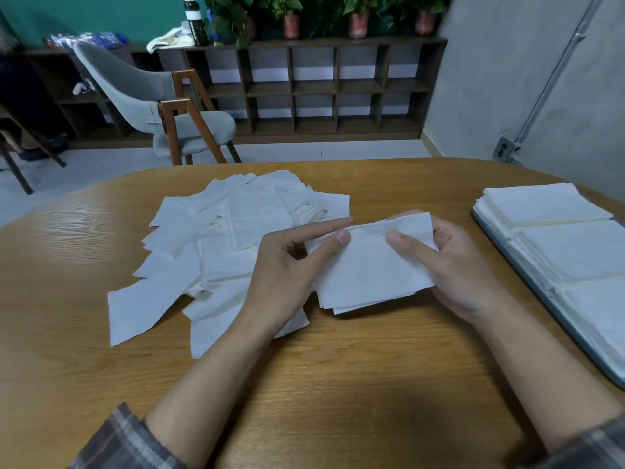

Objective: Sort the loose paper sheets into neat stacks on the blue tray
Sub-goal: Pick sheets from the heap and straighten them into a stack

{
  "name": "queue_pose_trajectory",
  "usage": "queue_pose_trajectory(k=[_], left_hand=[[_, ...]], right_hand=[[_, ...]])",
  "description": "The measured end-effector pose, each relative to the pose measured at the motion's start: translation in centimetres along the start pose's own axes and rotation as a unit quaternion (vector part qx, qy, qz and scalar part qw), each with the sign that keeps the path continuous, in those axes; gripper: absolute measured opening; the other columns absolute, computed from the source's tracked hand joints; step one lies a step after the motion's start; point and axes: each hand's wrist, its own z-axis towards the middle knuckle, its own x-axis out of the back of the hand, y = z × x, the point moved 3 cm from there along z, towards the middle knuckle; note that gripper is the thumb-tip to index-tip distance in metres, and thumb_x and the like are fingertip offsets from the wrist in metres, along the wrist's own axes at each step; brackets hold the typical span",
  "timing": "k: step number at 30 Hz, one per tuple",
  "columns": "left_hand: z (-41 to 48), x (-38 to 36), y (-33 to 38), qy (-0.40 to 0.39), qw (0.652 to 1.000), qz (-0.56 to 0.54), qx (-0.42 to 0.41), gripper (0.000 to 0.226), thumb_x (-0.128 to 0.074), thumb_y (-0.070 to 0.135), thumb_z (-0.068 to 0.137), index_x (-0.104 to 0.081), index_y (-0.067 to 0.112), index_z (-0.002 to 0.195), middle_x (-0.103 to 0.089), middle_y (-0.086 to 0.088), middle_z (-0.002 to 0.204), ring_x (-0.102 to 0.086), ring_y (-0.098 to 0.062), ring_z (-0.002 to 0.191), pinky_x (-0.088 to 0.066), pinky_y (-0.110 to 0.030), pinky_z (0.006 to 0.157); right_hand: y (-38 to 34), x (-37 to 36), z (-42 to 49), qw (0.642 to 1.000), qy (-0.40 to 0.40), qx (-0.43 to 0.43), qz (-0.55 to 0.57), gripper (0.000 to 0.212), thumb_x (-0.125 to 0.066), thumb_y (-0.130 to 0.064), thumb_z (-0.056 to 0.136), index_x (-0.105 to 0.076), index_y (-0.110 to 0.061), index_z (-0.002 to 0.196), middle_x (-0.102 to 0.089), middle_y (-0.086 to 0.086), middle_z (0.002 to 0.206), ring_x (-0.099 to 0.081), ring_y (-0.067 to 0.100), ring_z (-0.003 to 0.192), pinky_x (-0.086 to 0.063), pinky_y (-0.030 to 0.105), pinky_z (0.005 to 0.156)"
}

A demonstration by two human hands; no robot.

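Pinching one sheaf of paper sheets [368,269] between left hand [287,265] and right hand [453,262]; blue tray [608,367] lying rightward, nearest the right hand.

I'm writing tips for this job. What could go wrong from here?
1. The bundle fans out at its lower edge, so it may land crooked on the tray.
2. The left hand and right hand pinch it only near the top edge, so thin sheets could slip out.
3. The stacks already crowd the tray, so a careless drop could disturb them.
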Motion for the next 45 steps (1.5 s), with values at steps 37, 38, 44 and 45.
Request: queue_pose_trajectory(k=[37, 38, 44, 45], left_hand=[[0.8, 0.3, -2.7, -0.196, 0.865, 0.437, -0.148, 0.008, -0.071, 0.02, 0.095, -0.078, 0.024, 0.096, -0.073, 0.013, 0.118, -0.062, -0.009, 0.112, -0.051, -0.032, 0.092], [0.7, 0.2, -2.7, -0.19, 0.867, 0.431, -0.163, 0.007, -0.07, 0.024, 0.096, -0.076, 0.025, 0.095, -0.073, 0.014, 0.11, -0.064, -0.01, 0.105, -0.053, -0.037, 0.087], [-0.1, -0.1, -0.9, -0.099, 0.905, 0.326, -0.254, 0.006, -0.068, 0.022, 0.103, -0.074, 0.02, 0.106, -0.073, 0.014, 0.099, -0.069, -0.008, 0.093, -0.054, -0.036, 0.08], [-0.3, -0.3, -0.5, -0.08, 0.913, 0.302, -0.264, 0.006, -0.069, 0.018, 0.103, -0.074, 0.017, 0.106, -0.073, 0.012, 0.099, -0.069, -0.007, 0.094, -0.054, -0.033, 0.082]], right_hand=[[1.4, 3.2, 1.2, 0.942, 0.164, 0.094, -0.278, 0.034, -0.063, -0.007, 0.099, -0.08, -0.033, 0.114, -0.072, -0.03, 0.119, -0.056, -0.016, 0.121, -0.034, -0.003, 0.096], [1.3, 3.2, 1.2, 0.941, 0.158, 0.099, -0.281, 0.035, -0.062, -0.007, 0.1, -0.079, -0.033, 0.115, -0.072, -0.029, 0.121, -0.056, -0.016, 0.122, -0.033, -0.003, 0.097], [1.0, 2.4, 0.8, 0.937, 0.087, 0.127, -0.313, 0.032, -0.065, -0.012, 0.1, -0.078, -0.035, 0.118, -0.071, -0.028, 0.123, -0.058, -0.004, 0.125, -0.04, 0.019, 0.107], [0.8, 2.2, 0.6, 0.939, 0.059, 0.135, -0.311, 0.028, -0.07, -0.017, 0.097, -0.078, -0.034, 0.118, -0.072, -0.025, 0.123, -0.06, -0.001, 0.124, -0.042, 0.023, 0.107]])
